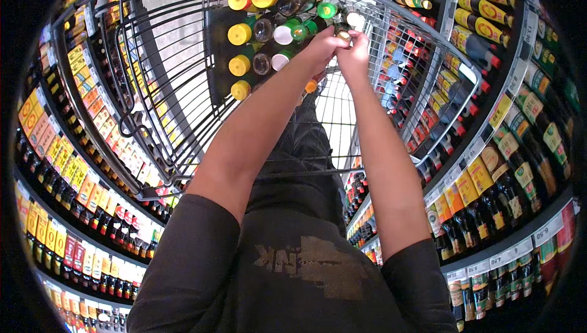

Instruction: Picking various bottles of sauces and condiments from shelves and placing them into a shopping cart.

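Note:
My left hand (pixel 322 45) and my right hand (pixel 355 60) meet inside a wire shopping cart (pixel 197 53). Between their fingertips is a small dark bottle with a pale cap (pixel 343 35); both hands grip it near the top, and my fingers hide most of its body. Left of my hands, bottles stand upright in close rows, among them a yellow-capped bottle (pixel 239 34), a white-capped bottle (pixel 283 35) and a green-capped bottle (pixel 300 33). Another bottle with a bright green cap (pixel 326 10) and one with a white cap (pixel 353 19) are just beyond. An orange cap (pixel 311 86) shows below my left wrist.
Store shelves (pixel 486 135) with dark glass bottles and price tags run along the right. On the left, more shelves (pixel 82 186) hold boxed and bottled goods. The cart's dark rim (pixel 440 41) curves around my hands, and a black panel (pixel 219 53) borders the bottles.

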Demonstrator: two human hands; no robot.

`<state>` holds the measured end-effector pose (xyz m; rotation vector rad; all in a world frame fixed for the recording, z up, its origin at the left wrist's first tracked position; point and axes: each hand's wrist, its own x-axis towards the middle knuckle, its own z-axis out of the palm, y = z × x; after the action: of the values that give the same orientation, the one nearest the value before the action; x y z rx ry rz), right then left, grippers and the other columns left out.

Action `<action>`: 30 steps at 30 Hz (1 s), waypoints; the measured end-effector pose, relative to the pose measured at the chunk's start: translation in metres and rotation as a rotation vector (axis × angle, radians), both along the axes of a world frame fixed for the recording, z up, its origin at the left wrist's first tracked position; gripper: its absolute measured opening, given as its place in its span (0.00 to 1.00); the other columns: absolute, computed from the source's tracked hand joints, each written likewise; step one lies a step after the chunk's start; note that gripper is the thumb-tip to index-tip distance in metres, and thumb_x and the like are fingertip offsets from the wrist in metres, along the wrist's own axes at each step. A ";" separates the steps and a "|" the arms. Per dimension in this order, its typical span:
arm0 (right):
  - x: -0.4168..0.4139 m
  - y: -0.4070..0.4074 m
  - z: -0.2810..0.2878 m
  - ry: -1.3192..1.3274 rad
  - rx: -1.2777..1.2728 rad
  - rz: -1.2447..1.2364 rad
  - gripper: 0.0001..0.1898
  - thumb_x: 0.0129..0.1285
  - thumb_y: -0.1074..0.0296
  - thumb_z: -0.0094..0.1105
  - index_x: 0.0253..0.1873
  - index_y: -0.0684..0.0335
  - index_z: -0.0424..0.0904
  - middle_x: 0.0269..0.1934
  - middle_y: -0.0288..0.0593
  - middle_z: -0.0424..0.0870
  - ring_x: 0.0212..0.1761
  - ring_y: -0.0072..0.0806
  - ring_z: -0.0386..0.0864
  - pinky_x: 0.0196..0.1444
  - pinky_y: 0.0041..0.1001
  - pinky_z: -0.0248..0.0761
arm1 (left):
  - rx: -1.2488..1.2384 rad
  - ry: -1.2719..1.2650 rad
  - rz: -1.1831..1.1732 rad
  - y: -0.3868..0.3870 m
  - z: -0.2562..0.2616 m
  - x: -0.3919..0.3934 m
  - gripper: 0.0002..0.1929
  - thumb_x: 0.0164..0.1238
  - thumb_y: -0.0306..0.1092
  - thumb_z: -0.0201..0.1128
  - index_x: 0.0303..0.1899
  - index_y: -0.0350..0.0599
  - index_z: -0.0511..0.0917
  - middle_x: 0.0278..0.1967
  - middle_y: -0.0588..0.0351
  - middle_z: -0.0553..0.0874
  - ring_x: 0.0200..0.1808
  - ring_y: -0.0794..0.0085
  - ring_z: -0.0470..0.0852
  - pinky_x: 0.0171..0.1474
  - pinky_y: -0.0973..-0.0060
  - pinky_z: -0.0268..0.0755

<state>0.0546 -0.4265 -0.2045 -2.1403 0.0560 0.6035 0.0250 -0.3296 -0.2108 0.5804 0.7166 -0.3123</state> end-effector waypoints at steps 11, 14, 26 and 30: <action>-0.006 -0.014 0.005 0.048 0.033 -0.041 0.37 0.55 0.73 0.64 0.68 0.70 0.54 0.58 0.60 0.74 0.45 0.35 0.85 0.49 0.28 0.77 | -0.013 -0.057 0.028 0.001 0.015 0.000 0.19 0.54 0.23 0.54 0.50 0.37 0.72 0.45 0.53 0.80 0.48 0.67 0.78 0.52 0.72 0.68; -0.009 -0.025 0.007 0.081 0.043 -0.015 0.38 0.55 0.75 0.61 0.69 0.71 0.53 0.62 0.61 0.71 0.45 0.33 0.85 0.49 0.27 0.77 | 0.035 -0.016 0.012 0.002 0.028 -0.007 0.17 0.54 0.22 0.54 0.48 0.42 0.74 0.43 0.56 0.79 0.45 0.71 0.77 0.50 0.73 0.69; -0.035 -0.069 0.060 0.113 -0.002 0.250 0.32 0.59 0.77 0.59 0.68 0.62 0.59 0.49 0.54 0.80 0.39 0.25 0.81 0.39 0.23 0.76 | 0.132 0.040 -0.072 0.002 0.057 -0.036 0.14 0.61 0.22 0.55 0.49 0.45 0.72 0.41 0.60 0.76 0.45 0.75 0.76 0.50 0.77 0.70; -0.059 -0.114 0.092 0.101 -0.034 0.389 0.25 0.62 0.69 0.58 0.65 0.51 0.69 0.34 0.45 0.85 0.27 0.25 0.80 0.31 0.26 0.75 | 0.210 -0.041 -0.192 0.016 0.069 -0.073 0.16 0.68 0.28 0.52 0.56 0.40 0.71 0.49 0.57 0.77 0.51 0.75 0.77 0.54 0.77 0.69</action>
<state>-0.0042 -0.5405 -0.1123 -2.1664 -0.3028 0.9406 -0.0485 -0.3140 -0.1422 0.8558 0.6590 -0.4050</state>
